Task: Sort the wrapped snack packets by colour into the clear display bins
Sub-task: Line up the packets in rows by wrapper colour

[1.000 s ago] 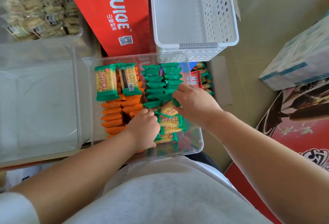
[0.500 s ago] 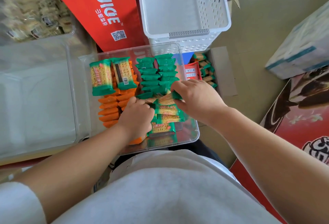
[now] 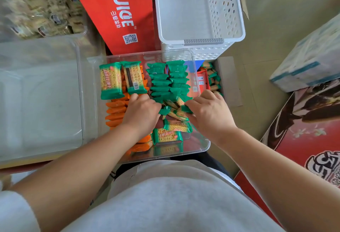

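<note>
Right fingers (image 3: 193, 105): curled, pinching the near end of the loose green packets (image 3: 173, 107), a small tilted bunch between my two hands. Grasp confirmed on this side.

Left fingers (image 3: 153, 105): curled under, tips against the other end of the same bunch. Whether they pinch it or only press, I cannot tell; the tips are hidden.

Right hand (image 3: 209, 115) and left hand (image 3: 141, 115) are both inside the clear bin (image 3: 203, 147), knuckles up, close together.

Bin contents:
- standing green rows (image 3: 169, 79), two columns on edge, at the far right part, just beyond the bunch.
- orange packets (image 3: 116, 111), stacked on edge along the left part, partly under my left hand.
- two large green packets (image 3: 120, 79) lying flat on top of the orange stack, far end.
- two flat green packets (image 3: 170, 133) on the bin floor, just nearer than my hands.

Surroundings: second clear bin (image 3: 36, 102) touching on the left; white perforated basket (image 3: 198, 38) and red juice carton (image 3: 117, 10) beyond; cardboard box (image 3: 228, 80) of more packets beside the right wall.
</note>
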`<state>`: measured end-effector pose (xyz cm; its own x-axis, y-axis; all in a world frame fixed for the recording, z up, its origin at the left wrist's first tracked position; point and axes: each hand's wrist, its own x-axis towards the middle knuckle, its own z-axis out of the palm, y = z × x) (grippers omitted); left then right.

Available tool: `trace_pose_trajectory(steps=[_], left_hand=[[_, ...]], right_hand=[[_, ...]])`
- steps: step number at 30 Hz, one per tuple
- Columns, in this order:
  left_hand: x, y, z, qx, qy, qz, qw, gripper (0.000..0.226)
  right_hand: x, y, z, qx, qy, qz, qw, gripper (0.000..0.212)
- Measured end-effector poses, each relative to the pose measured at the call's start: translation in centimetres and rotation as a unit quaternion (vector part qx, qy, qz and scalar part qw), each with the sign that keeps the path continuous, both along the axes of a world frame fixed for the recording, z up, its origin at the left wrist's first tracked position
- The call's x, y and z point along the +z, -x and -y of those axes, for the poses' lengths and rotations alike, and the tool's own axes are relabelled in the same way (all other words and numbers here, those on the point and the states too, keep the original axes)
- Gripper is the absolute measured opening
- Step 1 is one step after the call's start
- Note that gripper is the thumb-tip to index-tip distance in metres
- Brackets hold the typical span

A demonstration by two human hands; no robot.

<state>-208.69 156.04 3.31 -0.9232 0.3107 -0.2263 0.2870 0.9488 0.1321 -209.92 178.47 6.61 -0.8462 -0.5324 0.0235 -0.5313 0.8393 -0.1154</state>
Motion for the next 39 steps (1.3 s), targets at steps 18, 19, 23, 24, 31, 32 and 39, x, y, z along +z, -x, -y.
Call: trace_pose_trajectory(steps=[18, 19, 23, 24, 31, 32, 39], left_hand=[[-1.0, -1.6, -2.5, -0.047, 0.061, 0.032, 0.997, 0.026], [-0.9, -1.6, -2.5, -0.044, 0.057, 0.039, 0.997, 0.025], [-0.8, -1.3, -2.2, -0.025, 0.043, 0.060, 0.997, 0.022], [-0.9, -1.2, -2.1, -0.017, 0.031, 0.063, 0.997, 0.023], [-1.2, -0.7, -0.6, -0.012, -0.031, 0.098, 0.995, 0.028], [-1.2, -0.7, -0.4, -0.015, -0.037, 0.095, 0.995, 0.030], [-1.2, -1.7, 0.9, -0.075, -0.098, 0.052, 0.991, 0.036]], right_hand=[[-0.5, 1.1, 1.0, -0.024, -0.026, -0.003, 0.999, 0.019], [-0.6, 1.3, 1.0, -0.007, -0.030, 0.019, 0.999, 0.022], [-0.8, 1.8, 1.3, 0.016, -0.047, 0.083, 0.995, 0.023], [-0.8, 1.9, 1.4, 0.006, -0.047, 0.085, 0.995, 0.026], [-1.0, 2.3, 1.5, 0.013, -0.088, 0.072, 0.993, 0.030], [-0.9, 2.4, 1.5, 0.014, -0.091, 0.072, 0.993, 0.027], [-0.2, 3.0, 2.1, 0.017, -0.121, 0.063, 0.991, 0.016]])
